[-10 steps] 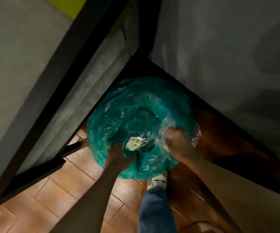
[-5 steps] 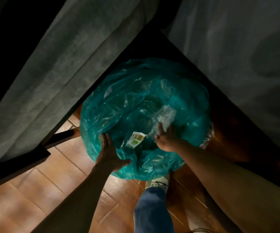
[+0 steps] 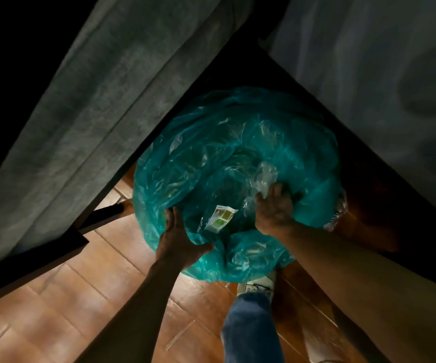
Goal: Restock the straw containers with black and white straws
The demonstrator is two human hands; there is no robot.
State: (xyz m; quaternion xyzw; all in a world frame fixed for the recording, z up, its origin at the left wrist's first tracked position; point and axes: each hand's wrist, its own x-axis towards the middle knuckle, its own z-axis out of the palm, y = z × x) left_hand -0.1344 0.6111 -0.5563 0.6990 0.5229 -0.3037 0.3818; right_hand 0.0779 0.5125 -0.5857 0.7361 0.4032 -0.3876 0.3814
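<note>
Sitting on the brown tiled floor (image 3: 86,292), in the dark corner under 2 gray counter edges: a big teal plastic bag (image 3: 211,163), puffed up and crinkly. Gripping the near left rim of the bag, the left hand (image 3: 179,244), fingers reaching up over the plastic and thumb sticking out to the right. Pressing down on the right side of the bag's open top, the right hand (image 3: 274,208), fingers bent over a bunch of clear plastic wrap (image 3: 264,174) and the teal rim together. Lying inside the bag between the 2 hands, a small packet with a white and green label (image 3: 220,218). Showing no straws clearly; too dark inside to tell. Standing just below the bag, near the bottom edge, a leg in blue jeans (image 3: 250,328) and a white shoe (image 3: 257,285).
</note>
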